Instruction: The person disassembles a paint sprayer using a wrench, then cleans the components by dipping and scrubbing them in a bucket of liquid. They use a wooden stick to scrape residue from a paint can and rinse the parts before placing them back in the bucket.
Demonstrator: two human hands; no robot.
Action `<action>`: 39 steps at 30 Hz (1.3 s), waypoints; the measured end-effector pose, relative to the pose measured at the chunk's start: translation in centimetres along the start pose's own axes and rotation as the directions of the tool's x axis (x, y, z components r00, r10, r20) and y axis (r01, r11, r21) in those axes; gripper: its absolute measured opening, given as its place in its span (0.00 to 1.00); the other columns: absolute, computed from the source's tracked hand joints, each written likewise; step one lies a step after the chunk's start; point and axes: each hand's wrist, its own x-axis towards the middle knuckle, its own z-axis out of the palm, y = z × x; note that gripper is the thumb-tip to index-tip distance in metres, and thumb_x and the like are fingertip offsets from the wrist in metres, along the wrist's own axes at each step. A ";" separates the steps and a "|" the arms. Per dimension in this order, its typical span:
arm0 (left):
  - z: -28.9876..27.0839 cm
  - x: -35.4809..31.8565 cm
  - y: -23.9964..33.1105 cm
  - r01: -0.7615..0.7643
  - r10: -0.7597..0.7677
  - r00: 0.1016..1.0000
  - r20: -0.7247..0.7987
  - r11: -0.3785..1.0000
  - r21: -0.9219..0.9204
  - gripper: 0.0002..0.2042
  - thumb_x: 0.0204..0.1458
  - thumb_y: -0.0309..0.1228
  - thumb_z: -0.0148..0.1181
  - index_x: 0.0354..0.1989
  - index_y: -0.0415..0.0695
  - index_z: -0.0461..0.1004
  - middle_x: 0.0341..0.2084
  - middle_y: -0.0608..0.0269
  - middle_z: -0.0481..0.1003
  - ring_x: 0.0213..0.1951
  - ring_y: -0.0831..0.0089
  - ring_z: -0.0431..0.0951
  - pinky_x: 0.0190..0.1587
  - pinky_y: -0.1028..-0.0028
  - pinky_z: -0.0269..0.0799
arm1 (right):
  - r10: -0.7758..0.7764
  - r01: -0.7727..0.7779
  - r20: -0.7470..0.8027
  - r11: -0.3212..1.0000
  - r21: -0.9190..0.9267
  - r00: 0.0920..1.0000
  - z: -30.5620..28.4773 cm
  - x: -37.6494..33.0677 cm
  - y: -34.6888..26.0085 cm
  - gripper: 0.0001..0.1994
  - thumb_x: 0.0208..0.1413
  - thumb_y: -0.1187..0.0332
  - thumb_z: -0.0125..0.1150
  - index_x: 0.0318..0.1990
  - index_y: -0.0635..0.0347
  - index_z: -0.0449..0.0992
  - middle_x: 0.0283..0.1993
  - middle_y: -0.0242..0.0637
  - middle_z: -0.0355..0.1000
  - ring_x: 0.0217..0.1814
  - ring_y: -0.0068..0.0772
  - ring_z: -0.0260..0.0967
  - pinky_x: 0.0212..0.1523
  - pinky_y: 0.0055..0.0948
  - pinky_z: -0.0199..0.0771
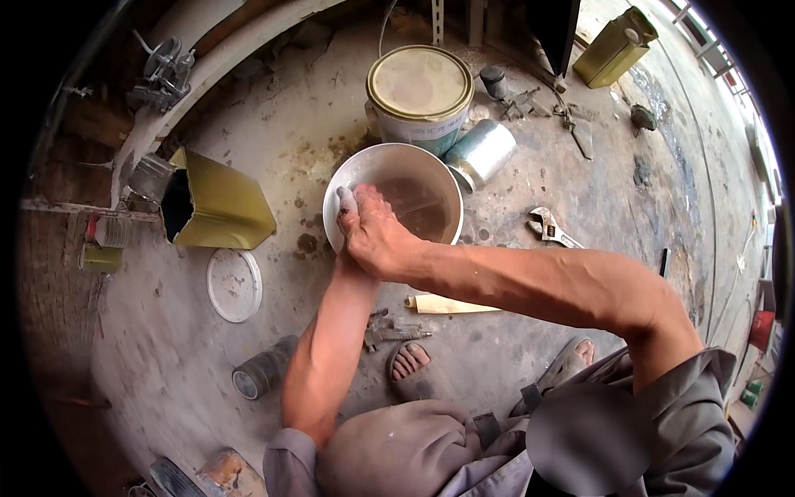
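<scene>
Metal bowl [396,178] sits on the dusty concrete floor [273,149], just near of a big lidded paint can [420,91]. Right hand [377,236] clenches over the bowl's near-left rim, gripping a small grey object [347,201], and the left hand is hidden beneath it, grip impossible to tell. An adjustable wrench [551,228] lies off to the right.

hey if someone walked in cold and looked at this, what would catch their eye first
Most likely the two hands, left hand under the right hand, pressed together over the near rim of a metal bowl of murky water at the centre of the dusty floor. Next, the big paint can just behind the bowl, and the torn-open yellow tin to its left.
</scene>
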 end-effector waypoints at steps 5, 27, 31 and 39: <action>4.6 -3.4 -0.4 0.252 -0.201 0.945 0.260 0.951 -0.181 0.21 0.66 0.52 0.45 0.57 0.51 0.68 0.53 0.67 0.72 0.51 0.72 0.72 0.58 0.67 0.67 | 0.174 -0.173 0.116 0.985 -0.018 0.978 -5.8 3.5 0.4 0.27 0.69 0.50 0.39 0.57 0.67 0.70 0.56 0.60 0.70 0.61 0.55 0.69 0.63 0.43 0.67; 3.4 -5.0 -0.1 -0.469 0.398 0.883 0.248 0.738 0.486 0.16 0.62 0.21 0.49 0.58 0.35 0.68 0.56 0.55 0.72 0.61 0.66 0.68 0.66 0.68 0.59 | 0.224 -0.207 -0.068 0.686 -0.698 0.972 -20.9 -1.4 11.1 0.22 0.59 0.54 0.56 0.47 0.67 0.63 0.29 0.55 0.75 0.31 0.58 0.76 0.32 0.52 0.76; 3.7 -5.2 -0.3 -0.457 0.374 0.889 0.263 0.744 0.487 0.17 0.62 0.21 0.49 0.60 0.35 0.66 0.56 0.54 0.71 0.60 0.67 0.68 0.65 0.68 0.60 | 0.093 -0.218 -0.227 0.751 -0.623 0.969 -26.0 -3.1 11.6 0.16 0.51 0.65 0.59 0.42 0.65 0.65 0.31 0.59 0.75 0.35 0.65 0.75 0.37 0.52 0.76; 4.9 -6.2 0.0 -0.368 0.238 0.910 0.341 0.842 0.395 0.16 0.64 0.30 0.53 0.59 0.40 0.69 0.57 0.60 0.70 0.57 0.70 0.70 0.60 0.68 0.66 | 0.122 -0.183 -0.169 0.890 -0.418 0.978 -30.6 -9.1 3.7 0.12 0.48 0.65 0.60 0.35 0.67 0.73 0.31 0.59 0.76 0.33 0.57 0.77 0.37 0.47 0.76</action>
